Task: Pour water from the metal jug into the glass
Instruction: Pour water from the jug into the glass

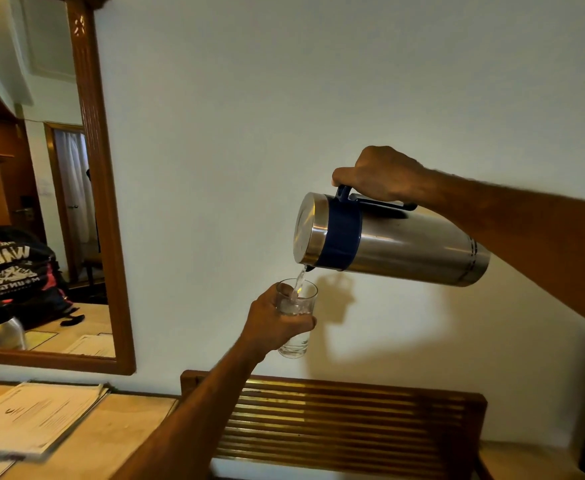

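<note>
The metal jug point(405, 249) is steel with a dark blue collar and handle. It lies tipped nearly level in the air, its lid end pointing left. My right hand point(381, 174) grips the handle on top. A thin stream of water runs from the spout into the clear glass point(296, 318) just below. My left hand point(273, 323) is wrapped around the glass and holds it upright in the air, in front of the white wall. Water shows in the upper part of the glass; my fingers hide its middle.
A wooden slatted chair back point(336, 420) stands directly below the glass. A wood desk point(111, 441) at lower left carries a stack of papers point(34, 417). A wood-framed mirror point(100, 202) on the left wall reflects a bag and another steel jug.
</note>
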Motion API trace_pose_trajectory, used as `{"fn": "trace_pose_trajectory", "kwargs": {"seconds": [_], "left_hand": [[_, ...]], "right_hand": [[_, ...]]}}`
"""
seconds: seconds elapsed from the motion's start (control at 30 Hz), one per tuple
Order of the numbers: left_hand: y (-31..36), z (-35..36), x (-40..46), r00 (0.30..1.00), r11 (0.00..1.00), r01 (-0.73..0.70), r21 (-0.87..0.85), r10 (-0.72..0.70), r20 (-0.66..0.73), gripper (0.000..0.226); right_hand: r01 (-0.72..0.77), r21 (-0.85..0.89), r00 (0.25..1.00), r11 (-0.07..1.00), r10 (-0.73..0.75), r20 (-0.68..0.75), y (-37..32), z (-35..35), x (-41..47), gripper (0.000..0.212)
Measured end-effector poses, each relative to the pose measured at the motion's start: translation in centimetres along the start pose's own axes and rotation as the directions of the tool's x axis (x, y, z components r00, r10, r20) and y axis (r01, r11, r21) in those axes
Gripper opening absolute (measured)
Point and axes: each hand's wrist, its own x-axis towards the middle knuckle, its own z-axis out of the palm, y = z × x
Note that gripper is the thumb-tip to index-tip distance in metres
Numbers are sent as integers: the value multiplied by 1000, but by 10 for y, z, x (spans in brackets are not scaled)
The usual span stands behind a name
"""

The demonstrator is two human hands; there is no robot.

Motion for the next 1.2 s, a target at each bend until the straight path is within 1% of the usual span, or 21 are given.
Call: {"fn": "trace_pose_trajectory", "kwargs": {"seconds": [0.2,0.37,0.43,0.53,0.6,0.67,0.77,0.9,0.97,1.07,1.1,1.13,1.2], "left_hand": [[-4,1,1,1000,1000,21,17,-21,1,58],[0,0,3,1000,999,22,-26,-23,-13,55],[2,-2,3,999,997,33,-63,-35,-30,58],[3,-7,3,998,994,40,-101,-44,-38,60],[2,-10,3,998,991,45,-124,-50,-43,60],[1,-12,3,997,988,50,-145,-57,-46,61],[0,-11,3,998,986,51,-156,-57,-34,62],[-6,-8,0,998,986,55,-155,-60,-28,60],[-16,-3,-3,996,984,83,-155,-85,-7,60],[-38,5,-13,993,982,114,-153,-113,12,63],[-51,9,-19,988,977,152,-146,-151,21,65],[-68,14,-27,981,971,193,-141,-190,33,66],[-108,27,-43,959,950,284,-132,-279,54,68]], "right_hand": [[3,9,1000,1000,-3,-6,2,1,0,51],[-22,36,999,999,23,-25,6,5,-3,51],[-51,92,997,994,56,-44,11,8,-8,53],[-155,264,983,952,174,-50,27,16,-19,49],[-244,410,959,879,283,-35,38,25,-29,45],[-315,534,930,785,366,10,50,36,-39,44],[-369,686,899,626,427,94,69,58,-54,40],[-437,785,849,439,489,200,87,94,-79,35],[-480,807,816,346,515,264,96,119,-95,34],[-441,882,797,167,524,299,108,159,-125,26],[-428,898,787,104,530,314,113,177,-138,23],[-414,909,778,42,536,329,117,195,-152,24],[-391,918,760,-72,537,366,129,238,-180,33]]}}
